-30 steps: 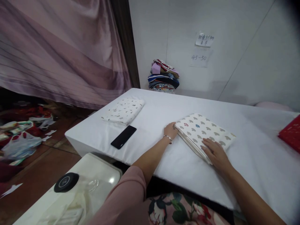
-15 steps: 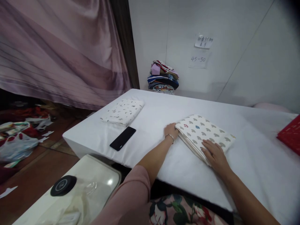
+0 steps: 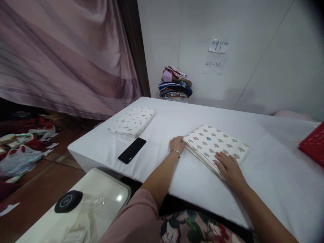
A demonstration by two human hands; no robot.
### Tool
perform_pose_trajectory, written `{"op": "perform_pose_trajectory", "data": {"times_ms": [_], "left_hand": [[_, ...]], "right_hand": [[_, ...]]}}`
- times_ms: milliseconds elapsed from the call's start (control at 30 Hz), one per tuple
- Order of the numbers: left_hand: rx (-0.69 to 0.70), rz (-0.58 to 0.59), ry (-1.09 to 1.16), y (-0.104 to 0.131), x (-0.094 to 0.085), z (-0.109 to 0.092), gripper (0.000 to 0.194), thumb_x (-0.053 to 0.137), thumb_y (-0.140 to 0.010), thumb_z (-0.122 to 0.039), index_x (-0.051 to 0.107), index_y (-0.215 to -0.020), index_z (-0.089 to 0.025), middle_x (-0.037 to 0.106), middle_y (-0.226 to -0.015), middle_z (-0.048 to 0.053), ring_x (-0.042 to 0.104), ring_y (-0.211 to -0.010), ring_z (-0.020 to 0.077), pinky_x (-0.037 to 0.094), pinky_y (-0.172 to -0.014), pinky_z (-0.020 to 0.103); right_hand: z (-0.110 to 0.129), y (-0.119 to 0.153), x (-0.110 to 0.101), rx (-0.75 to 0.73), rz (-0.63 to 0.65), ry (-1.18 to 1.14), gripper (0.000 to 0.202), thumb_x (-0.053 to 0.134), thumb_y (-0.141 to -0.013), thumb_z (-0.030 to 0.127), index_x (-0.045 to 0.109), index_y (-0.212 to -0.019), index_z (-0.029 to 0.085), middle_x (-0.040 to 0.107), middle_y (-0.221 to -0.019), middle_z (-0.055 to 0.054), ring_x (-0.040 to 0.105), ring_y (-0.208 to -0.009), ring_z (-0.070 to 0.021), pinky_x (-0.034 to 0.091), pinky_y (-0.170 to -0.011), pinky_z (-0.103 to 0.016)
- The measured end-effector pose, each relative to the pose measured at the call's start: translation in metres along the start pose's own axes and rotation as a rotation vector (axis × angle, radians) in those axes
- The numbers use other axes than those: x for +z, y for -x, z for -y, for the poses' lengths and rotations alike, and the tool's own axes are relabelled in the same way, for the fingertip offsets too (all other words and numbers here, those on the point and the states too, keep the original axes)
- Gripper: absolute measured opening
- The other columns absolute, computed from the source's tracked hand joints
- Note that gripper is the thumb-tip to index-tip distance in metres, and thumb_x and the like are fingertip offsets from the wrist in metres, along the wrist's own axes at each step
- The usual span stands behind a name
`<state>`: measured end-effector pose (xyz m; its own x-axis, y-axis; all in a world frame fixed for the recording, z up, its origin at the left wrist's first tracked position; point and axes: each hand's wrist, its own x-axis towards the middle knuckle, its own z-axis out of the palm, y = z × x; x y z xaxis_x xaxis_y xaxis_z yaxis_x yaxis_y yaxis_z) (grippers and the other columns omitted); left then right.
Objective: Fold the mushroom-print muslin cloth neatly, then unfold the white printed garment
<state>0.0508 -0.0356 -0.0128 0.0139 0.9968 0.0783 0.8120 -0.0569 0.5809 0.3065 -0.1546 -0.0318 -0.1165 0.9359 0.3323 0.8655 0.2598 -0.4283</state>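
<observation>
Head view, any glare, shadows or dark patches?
In the head view, a bright glare spot marks the white surface at lower left; there too, a faint shadow lies on the wall, the top right corner is dark, and the cloth under the right hand shows its print clearly.

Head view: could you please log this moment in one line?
left hand: touching cream cloth; right hand: atop it; phone: on table

Two paper signs [image 3: 213,64] hang on a pale wall [image 3: 260,37] behind a white-covered table [image 3: 167,118]; a pink curtain [image 3: 73,57] drapes left, above brown floor [image 3: 64,175].
</observation>
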Motion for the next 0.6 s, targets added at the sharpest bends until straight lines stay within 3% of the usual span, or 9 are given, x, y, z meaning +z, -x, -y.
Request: {"op": "perform_pose_trajectory", "data": {"times_ms": [200, 333, 467, 600], "left_hand": [[0.026, 0.053, 0.096, 0.007, -0.006, 0.005, 0.036, 0.057, -0.079, -0.036, 0.061, -0.114, -0.031, 0.069, -0.099, -0.003, 0.059, -0.096, 0.0179, 0.042, -0.090, 0.028], [0.050, 0.083, 0.140, 0.013, -0.009, 0.011, 0.049, 0.060, -0.074, -0.027, 0.055, -0.123, -0.030, 0.068, -0.101, -0.003, 0.059, -0.095, 0.0165, 0.043, -0.091, 0.026], [0.045, 0.080, 0.149, 0.012, -0.007, 0.011, 0.044, 0.056, -0.077, -0.026, 0.057, -0.121, -0.028, 0.068, -0.101, -0.002, 0.059, -0.095, 0.0160, 0.043, -0.092, 0.026], [0.034, 0.047, 0.170, 0.010, -0.002, 0.011, 0.039, 0.055, -0.077, -0.026, 0.060, -0.115, -0.031, 0.069, -0.097, -0.004, 0.060, -0.093, 0.0158, 0.043, -0.091, 0.027]], "right_hand": [[-0.002, 0.000, 0.000, -0.014, -0.004, -0.007, 0.038, 0.041, -0.088, 0.045, 0.061, -0.112, 0.025, 0.058, -0.127, -0.006, 0.044, -0.125, -0.0255, 0.024, -0.107, -0.049], [-0.002, -0.002, -0.005, 0.007, 0.039, -0.006, 0.038, 0.042, -0.087, 0.047, 0.062, -0.111, 0.026, 0.057, -0.128, -0.005, 0.043, -0.126, -0.0253, 0.024, -0.107, -0.049], [0.011, -0.007, -0.012, 0.055, 0.105, 0.011, 0.042, 0.041, -0.086, 0.051, 0.062, -0.111, 0.024, 0.056, -0.129, -0.006, 0.043, -0.126, -0.0263, 0.022, -0.107, -0.051], [0.030, -0.008, -0.014, 0.009, 0.123, 0.041, 0.047, 0.039, -0.088, 0.050, 0.052, -0.126, 0.027, 0.051, -0.134, -0.005, 0.040, -0.128, -0.0255, 0.022, -0.107, -0.051]]}}
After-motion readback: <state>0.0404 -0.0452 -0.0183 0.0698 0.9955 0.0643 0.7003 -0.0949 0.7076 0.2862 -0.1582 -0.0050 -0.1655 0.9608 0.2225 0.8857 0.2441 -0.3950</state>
